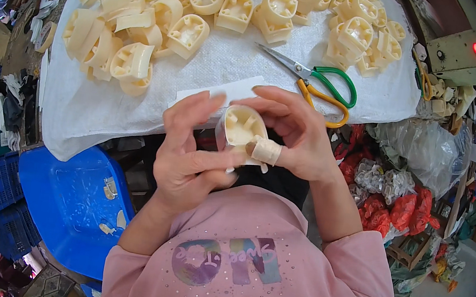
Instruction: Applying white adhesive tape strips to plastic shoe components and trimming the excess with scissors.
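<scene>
Between my two hands, above my lap and near the table's front edge, is a cream plastic part, a hollow cup-like piece with ribs inside, its opening facing up. My right hand curls round its right side, the taped thumb pressing the near rim. At the part's near left edge, my left hand closes its lower fingers, while its upper fingers are raised and blurred. Small pale bits show under the part; what they are I cannot make out. Just beyond my hands lies a white flat card or sheet, partly covered.
Piles of similar cream parts cover the far side of the white cloth-covered table. Scissors with green and yellow handles lie beyond my right hand. A blue plastic chair stands at left. Red and clear bags are heaped at right.
</scene>
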### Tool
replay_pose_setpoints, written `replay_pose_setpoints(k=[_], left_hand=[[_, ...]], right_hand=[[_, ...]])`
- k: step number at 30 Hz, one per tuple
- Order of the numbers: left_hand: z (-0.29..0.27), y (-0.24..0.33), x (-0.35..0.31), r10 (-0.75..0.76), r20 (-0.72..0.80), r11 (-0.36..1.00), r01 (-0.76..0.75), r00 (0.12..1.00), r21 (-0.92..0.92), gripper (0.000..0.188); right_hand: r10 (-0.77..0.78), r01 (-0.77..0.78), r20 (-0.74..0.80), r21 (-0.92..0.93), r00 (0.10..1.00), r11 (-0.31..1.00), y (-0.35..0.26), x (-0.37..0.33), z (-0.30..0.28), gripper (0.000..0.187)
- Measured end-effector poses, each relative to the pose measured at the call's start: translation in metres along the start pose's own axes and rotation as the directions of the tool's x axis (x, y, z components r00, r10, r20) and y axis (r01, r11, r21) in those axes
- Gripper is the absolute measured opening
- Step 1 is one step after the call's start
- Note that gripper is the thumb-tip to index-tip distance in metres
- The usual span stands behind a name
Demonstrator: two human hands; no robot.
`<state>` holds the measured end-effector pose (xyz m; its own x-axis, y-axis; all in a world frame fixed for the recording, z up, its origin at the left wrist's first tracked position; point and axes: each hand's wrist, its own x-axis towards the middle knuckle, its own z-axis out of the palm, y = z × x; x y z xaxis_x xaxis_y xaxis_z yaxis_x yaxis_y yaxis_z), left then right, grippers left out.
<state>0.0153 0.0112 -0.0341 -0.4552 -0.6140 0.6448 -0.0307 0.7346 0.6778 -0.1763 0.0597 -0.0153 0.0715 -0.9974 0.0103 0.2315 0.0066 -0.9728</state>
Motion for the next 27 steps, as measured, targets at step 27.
replay_pose_setpoints(k=[27], left_hand=[[0.020,0.017,-0.004,-0.715,0.270,0.170,0.534,0.646,-0.828,0.039]], right_hand=[[-0.380,0.400,0.128,-0.337,0.916,0.852,0.041,0.002,0.018,0.068]])
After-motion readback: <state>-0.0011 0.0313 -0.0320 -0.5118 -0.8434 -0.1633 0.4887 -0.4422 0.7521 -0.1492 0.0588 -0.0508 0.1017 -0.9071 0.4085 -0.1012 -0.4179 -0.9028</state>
